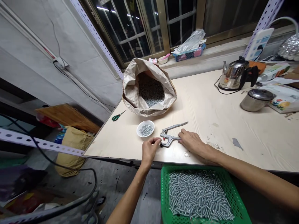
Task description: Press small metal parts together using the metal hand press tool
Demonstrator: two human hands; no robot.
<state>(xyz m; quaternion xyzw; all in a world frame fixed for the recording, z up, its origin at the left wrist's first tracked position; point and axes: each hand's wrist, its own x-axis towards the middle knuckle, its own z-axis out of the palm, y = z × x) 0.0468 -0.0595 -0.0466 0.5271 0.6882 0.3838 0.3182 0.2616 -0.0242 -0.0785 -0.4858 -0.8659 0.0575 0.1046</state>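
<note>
- Left hand (150,151): thumb and index tips pressed together right at the head of the pliers (173,137). Couldn't tell from where I stood if anything was pinched between them.
- Right hand (192,141): fingers closed on the end of the pliers' lower handle.
- Pliers lay on the table (210,112) near its front edge, between the two hands. Handles stood apart, spring showing near the head; small red bit in the mouth.
- Bowl (138,132), white, sat just beyond the left hand, left of the pliers, with screws inside.
- Sack (131,93) stood open behind the bowl, more small metal pieces inside, top rolled back.
- Basket (164,193), green, was below the table's front edge, loaded with longer screws.
- Scissors (116,117) lay left of the bowl, green handles toward the front.
- Kettle (233,76) and lidded pot (253,102) stood well off to the right.
</note>
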